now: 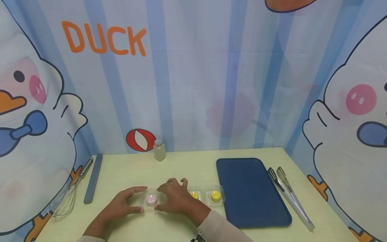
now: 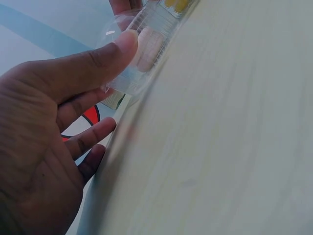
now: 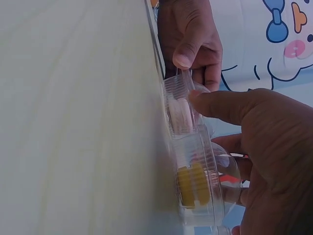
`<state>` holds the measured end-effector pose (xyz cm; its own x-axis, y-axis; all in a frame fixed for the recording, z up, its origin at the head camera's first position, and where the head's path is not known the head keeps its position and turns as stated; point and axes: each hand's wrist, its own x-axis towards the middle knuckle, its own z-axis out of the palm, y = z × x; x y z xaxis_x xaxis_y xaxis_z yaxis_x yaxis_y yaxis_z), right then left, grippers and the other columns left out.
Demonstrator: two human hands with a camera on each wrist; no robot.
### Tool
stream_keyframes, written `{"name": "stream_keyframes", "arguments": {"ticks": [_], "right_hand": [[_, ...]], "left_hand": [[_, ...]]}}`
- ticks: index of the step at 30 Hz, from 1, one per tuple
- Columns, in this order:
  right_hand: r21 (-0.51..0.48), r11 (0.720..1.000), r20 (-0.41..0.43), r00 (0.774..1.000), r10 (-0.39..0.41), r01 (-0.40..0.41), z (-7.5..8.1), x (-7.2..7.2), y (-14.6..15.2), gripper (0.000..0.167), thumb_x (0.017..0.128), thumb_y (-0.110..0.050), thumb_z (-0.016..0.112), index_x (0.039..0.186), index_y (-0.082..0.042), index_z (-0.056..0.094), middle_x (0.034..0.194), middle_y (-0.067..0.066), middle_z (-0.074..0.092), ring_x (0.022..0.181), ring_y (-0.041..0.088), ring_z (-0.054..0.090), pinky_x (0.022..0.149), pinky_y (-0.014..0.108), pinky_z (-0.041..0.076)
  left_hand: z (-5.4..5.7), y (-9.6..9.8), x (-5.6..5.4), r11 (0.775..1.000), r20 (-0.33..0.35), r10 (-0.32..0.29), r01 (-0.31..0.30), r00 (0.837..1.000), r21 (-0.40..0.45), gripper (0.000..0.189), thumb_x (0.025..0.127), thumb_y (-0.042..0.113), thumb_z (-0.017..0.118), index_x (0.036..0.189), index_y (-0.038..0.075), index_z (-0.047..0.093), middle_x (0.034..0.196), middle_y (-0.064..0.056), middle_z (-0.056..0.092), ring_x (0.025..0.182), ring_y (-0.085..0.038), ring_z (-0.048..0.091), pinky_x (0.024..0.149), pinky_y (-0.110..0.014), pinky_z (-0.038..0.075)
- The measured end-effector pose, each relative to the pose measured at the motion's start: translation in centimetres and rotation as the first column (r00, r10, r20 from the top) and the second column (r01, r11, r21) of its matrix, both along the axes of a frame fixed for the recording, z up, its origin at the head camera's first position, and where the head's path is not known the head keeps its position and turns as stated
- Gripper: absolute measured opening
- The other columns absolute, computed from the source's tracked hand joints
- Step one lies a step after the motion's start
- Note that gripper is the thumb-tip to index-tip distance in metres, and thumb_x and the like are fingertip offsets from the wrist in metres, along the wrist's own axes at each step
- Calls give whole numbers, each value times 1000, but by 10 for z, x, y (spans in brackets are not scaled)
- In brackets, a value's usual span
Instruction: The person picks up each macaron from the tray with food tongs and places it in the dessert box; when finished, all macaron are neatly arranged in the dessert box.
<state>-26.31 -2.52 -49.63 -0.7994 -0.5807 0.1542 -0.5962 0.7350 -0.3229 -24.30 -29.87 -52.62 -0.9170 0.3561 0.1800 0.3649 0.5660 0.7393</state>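
A small clear plastic box with a pale pink macaron inside sits on the table between both hands. My left hand pinches its left end, thumb in front and fingers behind, as the left wrist view of that hand shows. At the box's right side, my right hand grips it with thumb and fingers; in the right wrist view the thumb presses the lid's edge. Two yellow macarons in clear packaging continue the row rightward. One is partly hidden by my right hand.
A dark blue tray lies right of the packaging, with metal tongs beyond it. On the left are a whisk and a grey-blue bar. A small jar stands at the table's back edge.
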Motion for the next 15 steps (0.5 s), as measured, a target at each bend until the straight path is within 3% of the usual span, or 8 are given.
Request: {"name": "stream_keyframes", "arguments": {"ticks": [7,13,15], "right_hand": [[-21,1000,-15,1000,-6,6,6,2,7,63,90,-56,84,142,-22,72,144,-7,72,139,18,56,114,71,33],[-42,999,-12,1000,-6,6,9,3,11,64,92,-57,82,144,-21,71,147,-6,71,140,19,56,114,72,33],[-37,999,-13,1000,-11,10,9,4,12,65,92,-59,81,144,-21,71,148,-5,70,141,19,56,115,73,33]], "left_hand": [[4,3,5,998,-11,36,-37,999,-42,82,82,35,97,154,15,62,156,-12,65,146,-41,58,115,-60,50],[3,3,5,999,-31,36,-37,999,-31,79,85,35,95,154,15,61,159,-10,63,148,-23,56,113,-62,51],[2,4,6,999,-58,32,-33,998,-27,78,86,34,94,153,13,61,160,-12,61,148,-24,56,111,-65,52]]}}
